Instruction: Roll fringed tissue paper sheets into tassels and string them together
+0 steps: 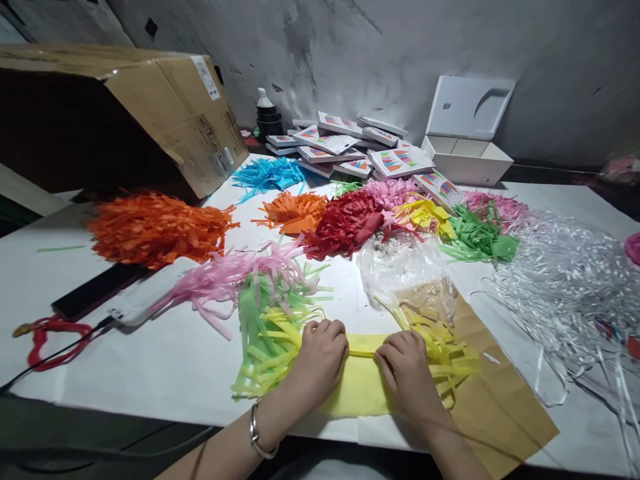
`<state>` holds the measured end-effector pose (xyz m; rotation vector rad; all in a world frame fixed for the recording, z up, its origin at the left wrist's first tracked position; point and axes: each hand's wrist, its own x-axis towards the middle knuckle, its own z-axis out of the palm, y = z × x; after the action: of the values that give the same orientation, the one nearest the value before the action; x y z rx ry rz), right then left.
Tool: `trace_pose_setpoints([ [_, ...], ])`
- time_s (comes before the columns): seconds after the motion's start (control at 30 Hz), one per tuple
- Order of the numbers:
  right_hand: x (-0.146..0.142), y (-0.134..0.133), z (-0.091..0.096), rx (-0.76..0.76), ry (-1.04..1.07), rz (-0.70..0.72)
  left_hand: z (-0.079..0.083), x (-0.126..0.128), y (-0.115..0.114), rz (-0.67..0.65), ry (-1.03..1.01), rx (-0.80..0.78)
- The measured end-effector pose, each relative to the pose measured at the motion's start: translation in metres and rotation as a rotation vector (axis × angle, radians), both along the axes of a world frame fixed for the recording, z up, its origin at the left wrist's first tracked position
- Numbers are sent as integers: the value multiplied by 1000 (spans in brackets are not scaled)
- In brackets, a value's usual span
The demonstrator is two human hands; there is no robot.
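Left hand [324, 350] and right hand [406, 360], lower centre of frame, both pinch the narrow rolled band [362, 353] of the yellow paper [361, 390] there, fringes [283, 325] out either side, apparently mid-roll, so next move likely calls for even pressure keeping it tight.

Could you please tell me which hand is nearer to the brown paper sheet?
The right. The right hand is close by the left side of the brown paper sheet; the left hand is farther left, across the yellow paper.
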<state>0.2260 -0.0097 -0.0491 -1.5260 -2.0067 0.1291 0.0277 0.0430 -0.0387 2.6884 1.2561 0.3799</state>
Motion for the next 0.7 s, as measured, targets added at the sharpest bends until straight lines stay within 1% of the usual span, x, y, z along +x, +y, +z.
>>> trace_pose_setpoints([
  [0.1,-4,-1,0,37,44,-11,1,0,1,-47,-15,40],
  [0.2,-6,-3,-1,65,27,46,-2,-2,1,-140,-56,91],
  [0.3,-6,-6,-1,68,-18,114,-8,-5,0,-202,-72,98],
  [0.4,-1,-11,1,55,-68,163,-11,-8,0,-206,-60,68],
  [0.5,5,-18,1,67,-131,175,-10,-10,0,-193,-60,48],
  [0.6,8,-25,-1,93,-146,149,-7,-11,1,-189,-77,28],
  [0.7,5,-29,-6,100,-98,92,-5,-13,2,-194,-86,34],
])
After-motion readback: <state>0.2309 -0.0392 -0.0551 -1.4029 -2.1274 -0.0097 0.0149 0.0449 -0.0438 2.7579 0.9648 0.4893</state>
